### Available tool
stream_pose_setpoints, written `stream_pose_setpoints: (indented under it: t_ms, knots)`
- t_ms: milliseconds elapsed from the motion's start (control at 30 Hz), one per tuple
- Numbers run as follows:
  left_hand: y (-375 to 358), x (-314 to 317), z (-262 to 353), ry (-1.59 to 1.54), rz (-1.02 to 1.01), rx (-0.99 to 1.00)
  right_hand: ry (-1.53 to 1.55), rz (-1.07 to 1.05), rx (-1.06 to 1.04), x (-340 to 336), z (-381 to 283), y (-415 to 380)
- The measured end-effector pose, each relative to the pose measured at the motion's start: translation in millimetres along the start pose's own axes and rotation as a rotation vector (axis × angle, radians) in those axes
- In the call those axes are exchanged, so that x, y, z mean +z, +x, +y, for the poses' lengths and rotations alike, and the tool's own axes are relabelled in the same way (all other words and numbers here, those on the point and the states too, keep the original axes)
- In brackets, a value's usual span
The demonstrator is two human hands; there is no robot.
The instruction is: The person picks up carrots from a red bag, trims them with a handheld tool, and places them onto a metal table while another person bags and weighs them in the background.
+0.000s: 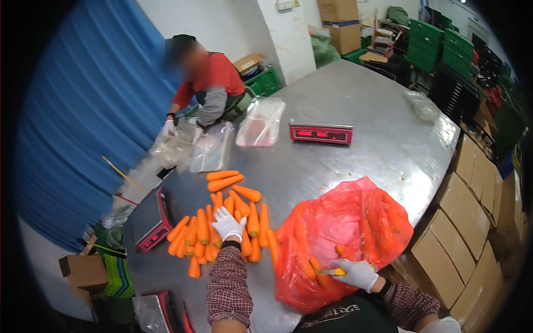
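Head view: a metal table (383, 155) carries loose carrots (203, 226), a red plastic bag (300, 291) and scales. The left hand (229, 225), in a white glove, is open, palm down, fingers spread, on the carrots at the right part of the pile. The right hand (358, 274), also gloved in white, is closed around a yellow cutter (340, 272); its tip points left, over the near part of the red plastic bag.

Location of carrots: loose pile in front of the person, left of the red plastic bag, most lying side by side, a few set apart at the far end. More carrots show inside the bag, partly seen through the film; some are uncovered near the right hand. The rightmost loose carrot lies against or just beside the bag; exact contact cannot be told.

Surroundings: one red scale (321, 135) with a lit display stands beyond the bag; a second scale (154, 237) is just left of the pile. Clear bags (261, 123) lie flat in stacks between the pile and the far scale. A co-worker (225, 75) in a red top, at the far left side, handles clear film with gloved hands. Cardboard boxes (444, 261) line the right side; green crates (425, 44) are stacked in the background.
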State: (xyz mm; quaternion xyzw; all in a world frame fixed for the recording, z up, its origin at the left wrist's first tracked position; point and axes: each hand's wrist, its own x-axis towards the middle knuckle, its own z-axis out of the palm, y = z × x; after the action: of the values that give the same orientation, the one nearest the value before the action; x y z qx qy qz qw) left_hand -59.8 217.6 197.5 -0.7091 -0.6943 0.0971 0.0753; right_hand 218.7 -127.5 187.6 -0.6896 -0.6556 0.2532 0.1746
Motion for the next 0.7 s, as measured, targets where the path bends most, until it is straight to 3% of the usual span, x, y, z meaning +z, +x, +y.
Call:
stream_pose_setpoints:
  t_ms: [67, 133, 200, 233, 267, 300, 333, 367, 400, 467, 533, 567, 600, 633, 700]
  knots:
    - [-12, -9, 14, 0.035, 0.098, 0.072, -0.075, -0.060, 0.037, -6, 4, -14]
    - [-35, -16, 30, -0.118, 0.279, 0.229, -0.144, -0.120, 0.058, -11, 10, -28]
    - [-81, -61, 47, -0.672, 0.022, 0.578, -0.009, 0.064, 0.102, -16, 23, -56]
    - [-110, -38, 58, -0.982, -0.004, 0.718, 0.008, 0.111, 0.140, -24, 24, -67]
    - [-147, -39, 65, -1.112, -0.237, 0.825, 0.008, 0.104, 0.142, -27, 28, -78]
    - [-172, -22, 75, -1.030, -0.329, 1.012, -0.029, 0.155, 0.282, -28, 35, -91]
    - [-192, 0, 79, -0.652, -0.174, 1.203, -0.067, 0.209, 0.422, -29, 44, -102]
    - [-212, 14, 76, -0.460, -0.261, 1.150, -0.084, 0.130, 0.500, -31, 61, -114]
    - [-221, 16, 72, -0.462, -0.259, 1.160, -0.104, 0.055, 0.579, -33, 74, -123]
    - [-232, 14, 63, -0.238, -0.165, 0.928, 0.034, 0.188, 0.591, -46, 67, -129]
    - [-237, 19, 45, -0.187, -0.141, 0.842, 0.305, 0.554, 0.495, -61, 35, -111]
    - [-235, 20, 34, -0.198, -0.199, 0.711, 0.346, 0.637, 0.409, -63, 22, -96]
    - [-234, 19, 28, -0.211, -0.253, 0.577, 0.270, 0.692, 0.292, -59, 17, -80]
    - [-235, 15, 25, -0.207, -0.249, 0.577, 0.133, 0.700, 0.269, -53, 13, -65]
    - [-236, -5, 19, -0.006, -0.104, 0.551, 0.059, 0.619, 0.266, -39, 5, -35]
